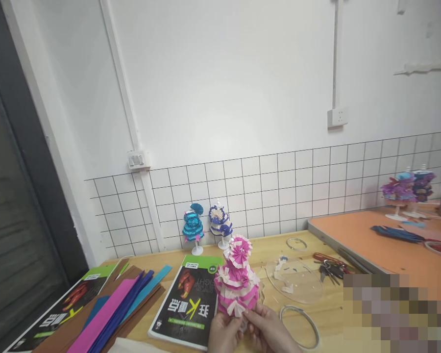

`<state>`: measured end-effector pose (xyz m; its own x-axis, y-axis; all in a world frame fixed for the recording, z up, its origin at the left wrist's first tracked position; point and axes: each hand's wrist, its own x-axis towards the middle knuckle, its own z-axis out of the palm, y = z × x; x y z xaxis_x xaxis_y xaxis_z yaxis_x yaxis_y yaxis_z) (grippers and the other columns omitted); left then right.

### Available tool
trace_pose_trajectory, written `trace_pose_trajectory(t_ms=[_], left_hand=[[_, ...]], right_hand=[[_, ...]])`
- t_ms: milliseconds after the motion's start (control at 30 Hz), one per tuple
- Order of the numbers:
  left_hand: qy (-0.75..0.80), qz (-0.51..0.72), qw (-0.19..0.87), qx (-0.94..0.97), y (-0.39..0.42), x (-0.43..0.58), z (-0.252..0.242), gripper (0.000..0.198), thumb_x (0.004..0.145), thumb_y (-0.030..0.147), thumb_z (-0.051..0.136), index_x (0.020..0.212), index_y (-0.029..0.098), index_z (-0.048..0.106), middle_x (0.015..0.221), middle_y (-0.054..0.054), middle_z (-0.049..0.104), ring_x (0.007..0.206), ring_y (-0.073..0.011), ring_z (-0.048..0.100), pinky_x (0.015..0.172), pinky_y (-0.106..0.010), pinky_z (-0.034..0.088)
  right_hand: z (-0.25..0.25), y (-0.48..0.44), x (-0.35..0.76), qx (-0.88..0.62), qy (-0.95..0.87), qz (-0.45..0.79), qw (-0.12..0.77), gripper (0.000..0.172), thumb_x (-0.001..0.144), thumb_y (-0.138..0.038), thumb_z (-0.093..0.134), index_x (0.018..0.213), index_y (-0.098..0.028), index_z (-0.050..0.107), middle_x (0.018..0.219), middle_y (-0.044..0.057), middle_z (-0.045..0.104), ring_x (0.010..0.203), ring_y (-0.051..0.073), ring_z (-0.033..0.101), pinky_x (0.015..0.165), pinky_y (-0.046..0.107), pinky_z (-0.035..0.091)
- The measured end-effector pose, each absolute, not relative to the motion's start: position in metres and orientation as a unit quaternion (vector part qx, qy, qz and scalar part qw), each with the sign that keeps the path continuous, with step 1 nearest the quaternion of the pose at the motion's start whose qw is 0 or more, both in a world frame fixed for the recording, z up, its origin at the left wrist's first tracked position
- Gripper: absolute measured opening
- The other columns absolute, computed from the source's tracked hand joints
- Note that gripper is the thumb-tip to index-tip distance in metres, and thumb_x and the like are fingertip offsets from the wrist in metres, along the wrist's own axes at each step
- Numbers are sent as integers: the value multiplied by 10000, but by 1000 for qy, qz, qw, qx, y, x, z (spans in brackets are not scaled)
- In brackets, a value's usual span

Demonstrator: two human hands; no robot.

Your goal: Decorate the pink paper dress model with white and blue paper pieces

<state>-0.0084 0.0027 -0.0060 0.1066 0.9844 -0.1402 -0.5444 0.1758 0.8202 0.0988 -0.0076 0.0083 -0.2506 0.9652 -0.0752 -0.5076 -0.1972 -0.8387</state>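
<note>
A pink-and-white ruffled paper dress model (238,284) stands upright between my two hands, with a round pleated rosette at its top. My left hand (226,333) closes on its lower left side, thumb at the bottom ruffle. From the right, my right hand (268,328) pinches the lower edge near a white paper bow. The base under the ruffles is mostly hidden by my fingers. Just left of it lies a black-and-green workbook (187,299). Behind stand a teal paper dress model (193,225) and a blue-and-cream one (220,223), both on white stands.
Folded coloured crepe paper (110,309) covers a second workbook (73,299) at left. On the right lie a clear round plate (305,282) with scraps, tape rings (299,326), and keys (330,270). An orange table (353,233) adjoins, holding more dress models (400,191). The lower right corner is pixelated.
</note>
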Motion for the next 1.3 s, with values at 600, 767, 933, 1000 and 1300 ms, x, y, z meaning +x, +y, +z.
trace_pose_trajectory(t_ms=[600, 767, 933, 1000, 1300], left_hand=[[409, 572, 626, 339, 4, -9, -4, 432, 348, 471, 791, 512, 111, 618, 437, -12, 561, 413, -91, 475, 446, -211, 353], [405, 570, 641, 317, 4, -9, -5, 428, 317, 442, 810, 522, 114, 627, 444, -4, 564, 406, -73, 478, 427, -185, 344], [388, 562, 664, 304, 0, -12, 4, 422, 309, 399, 825, 545, 108, 632, 440, -8, 563, 394, -62, 475, 411, -166, 330], [391, 556, 670, 298, -1, -12, 7, 408, 316, 366, 831, 561, 113, 626, 439, -3, 560, 406, -71, 487, 416, -165, 332], [415, 551, 655, 310, -3, -10, 11, 408, 332, 379, 824, 553, 134, 586, 494, 0, 589, 443, -79, 517, 413, -161, 348]], right_hand=[[5, -9, 102, -241, -290, 769, 516, 210, 569, -226, 772, 658, -119, 616, 486, -10, 595, 452, 51, 565, 447, 100, 383], [4, -7, 106, -254, -291, 763, 518, 224, 552, -241, 783, 665, -116, 636, 533, 1, 631, 428, 28, 547, 429, 82, 371], [20, -13, 107, -260, -293, 745, 539, 286, 489, -273, 811, 653, -108, 644, 529, 4, 640, 397, 26, 522, 387, 84, 358], [28, -16, 109, -270, -284, 736, 552, 288, 497, -283, 807, 655, -110, 638, 528, -2, 639, 403, 37, 535, 367, 88, 352], [40, -12, 117, -304, -211, 717, 591, 262, 599, -294, 754, 700, -147, 561, 484, -54, 603, 429, 53, 578, 403, 99, 413]])
